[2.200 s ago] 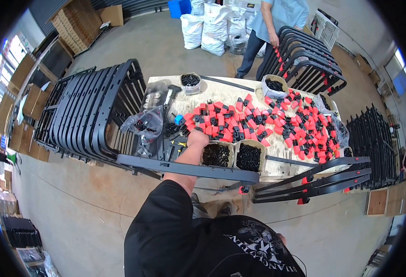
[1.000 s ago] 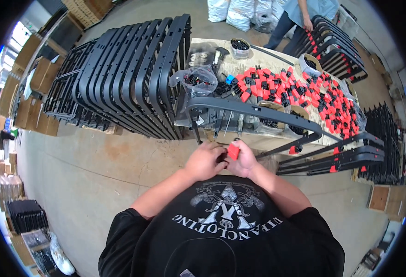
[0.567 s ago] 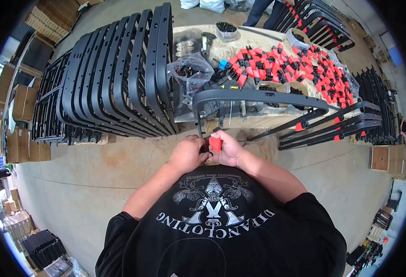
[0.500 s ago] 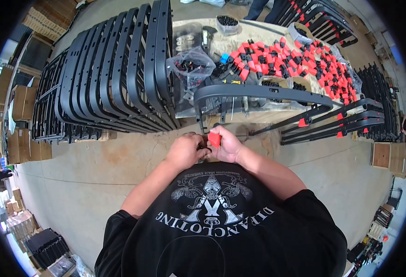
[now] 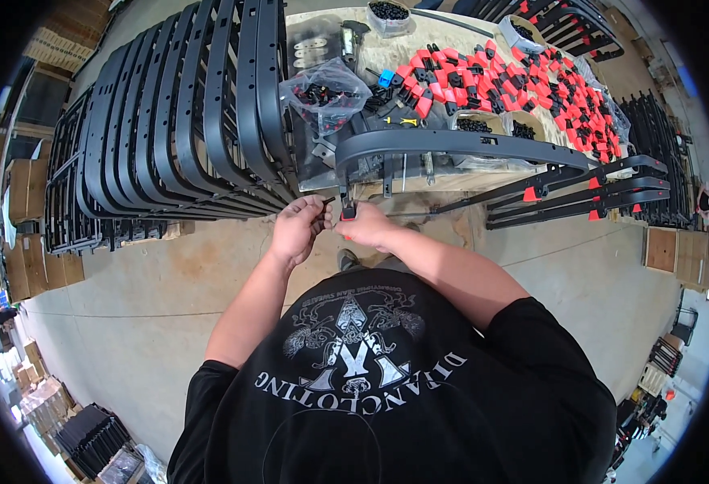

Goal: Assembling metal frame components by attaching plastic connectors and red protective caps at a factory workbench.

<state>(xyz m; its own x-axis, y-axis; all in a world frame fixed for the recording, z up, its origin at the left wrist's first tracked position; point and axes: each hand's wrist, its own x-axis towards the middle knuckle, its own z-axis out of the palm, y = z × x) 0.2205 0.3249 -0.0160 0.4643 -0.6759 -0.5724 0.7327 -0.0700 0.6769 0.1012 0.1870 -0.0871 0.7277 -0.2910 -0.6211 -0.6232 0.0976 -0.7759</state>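
My left hand (image 5: 296, 232) is closed, pinching a small dark pin-like piece (image 5: 329, 200) between thumb and fingertips; its exact kind is too small to tell. Beside it, my right hand (image 5: 368, 227) is wrapped round a red-and-black plastic clip (image 5: 348, 214), most of it covered by the fingers. The clip touches the left leg of a black metal frame (image 5: 459, 143), whose curved top bar stands at the table's near edge. Similar red-and-black clips (image 5: 483, 81) lie heaped on the table.
Many black frames (image 5: 185, 121) stand in a row at left, more frames (image 5: 580, 202) at right. On the table (image 5: 443, 28) are a plastic bag of small parts (image 5: 326, 95), tubs of black pieces (image 5: 388, 16) and a yellow-handled tool (image 5: 401, 121). Cardboard boxes (image 5: 27, 189) are stacked far left.
Both hands have moved forward and apart. The clip in my right hand has come up against the frame's left leg. A small dark piece now shows at my left fingertips.
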